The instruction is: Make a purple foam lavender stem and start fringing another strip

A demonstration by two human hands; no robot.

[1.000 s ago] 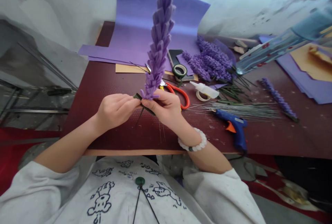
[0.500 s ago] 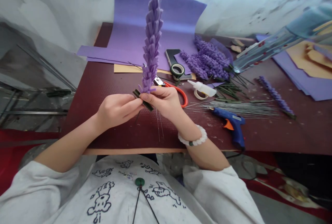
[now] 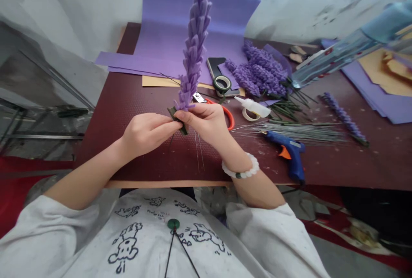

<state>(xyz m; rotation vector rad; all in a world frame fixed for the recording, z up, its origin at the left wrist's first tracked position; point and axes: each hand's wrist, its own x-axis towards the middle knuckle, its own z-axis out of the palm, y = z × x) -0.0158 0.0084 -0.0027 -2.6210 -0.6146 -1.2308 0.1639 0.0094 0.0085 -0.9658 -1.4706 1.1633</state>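
Observation:
A tall purple felt lavender spike point(image 3: 195, 46) stands upright above my two hands, near the front of the dark red table point(image 3: 135, 98). My right hand point(image 3: 206, 122) pinches the base of the spike, where thin wire stems hang down. My left hand point(image 3: 144, 131) is closed too, its fingertips pinching a strip of dark green tape point(image 3: 177, 118) against the base of the flower. Both hands touch at that spot.
Behind the hands lie orange-handled scissors point(image 3: 225, 114), a green tape roll point(image 3: 222, 84) on a phone, a white glue bottle point(image 3: 254, 107), a heap of finished purple spikes point(image 3: 257, 72), green wire stems point(image 3: 299, 131), a blue glue gun point(image 3: 288, 153) and purple felt sheets point(image 3: 167, 37).
The spike has swayed left and back to the right while my fingers kept working the green tape at its base. Both hands stay in the same place.

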